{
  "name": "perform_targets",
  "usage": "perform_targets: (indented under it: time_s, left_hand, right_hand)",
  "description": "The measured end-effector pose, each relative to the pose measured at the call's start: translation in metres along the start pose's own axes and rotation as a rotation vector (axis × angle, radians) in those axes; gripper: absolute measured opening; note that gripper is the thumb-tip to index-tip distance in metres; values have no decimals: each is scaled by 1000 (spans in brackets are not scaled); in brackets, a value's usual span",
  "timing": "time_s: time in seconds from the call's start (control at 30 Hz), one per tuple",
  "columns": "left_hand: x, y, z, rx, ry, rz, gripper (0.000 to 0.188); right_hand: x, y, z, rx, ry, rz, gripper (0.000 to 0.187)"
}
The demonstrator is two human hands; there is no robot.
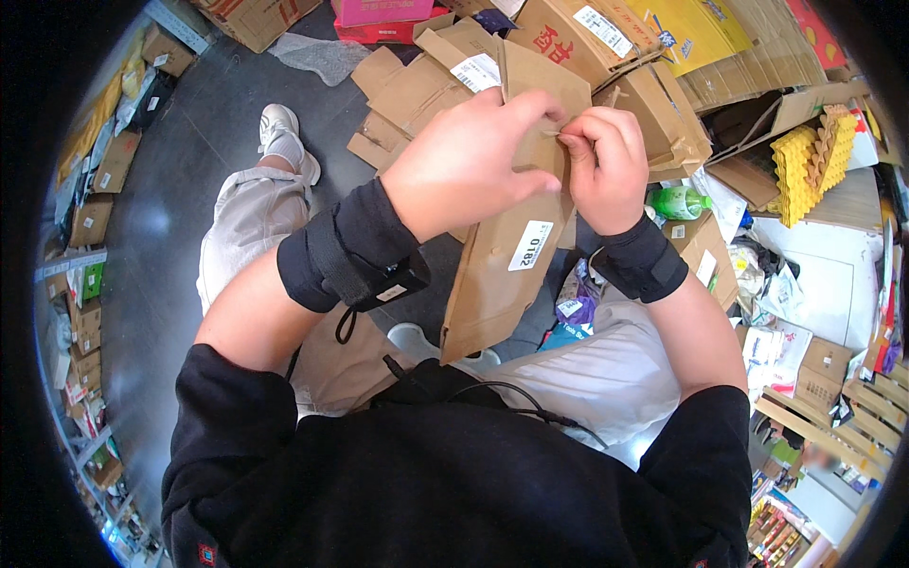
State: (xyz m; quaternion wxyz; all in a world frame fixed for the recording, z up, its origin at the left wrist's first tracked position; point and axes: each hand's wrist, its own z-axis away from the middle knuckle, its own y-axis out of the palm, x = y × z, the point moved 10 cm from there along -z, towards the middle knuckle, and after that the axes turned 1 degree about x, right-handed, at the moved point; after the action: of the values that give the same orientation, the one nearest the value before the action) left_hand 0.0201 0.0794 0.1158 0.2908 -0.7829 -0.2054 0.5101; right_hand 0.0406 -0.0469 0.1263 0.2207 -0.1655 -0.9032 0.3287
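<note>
Both hands hold a flattened brown cardboard box with a white label (507, 256) upright above the lap. The left hand (469, 161) clamps its upper edge, thumb pressed across the front. The right hand (606, 166) has its fingertips pinched together on something small at that edge; what exactly, I cannot tell. The pinch looks shallow, so the cardboard could tear or slip down toward the green plastic bottle (677, 202).

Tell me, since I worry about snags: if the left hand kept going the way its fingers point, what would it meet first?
The left hand points rightward along the flattened carton; it would likely meet the right hand first, whose fingertips already nearly touch it.
</note>
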Motion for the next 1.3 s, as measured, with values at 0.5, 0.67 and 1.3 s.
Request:
perform_targets:
  time_s: [0.5, 0.67, 1.3]
  left_hand:
    - [5, -1, 0, -121, -42, 36, 49]
    - [23, -10, 2, -181, -30, 20, 51]
    - [2, -1, -4, -105, 20, 57, 51]
  right_hand:
    - [16, 14, 3, 10, -153, 174, 29]
    - [-19, -8, 8, -88, 307, -135, 30]
    - [-21, 0, 9, 1, 162, -67, 21]
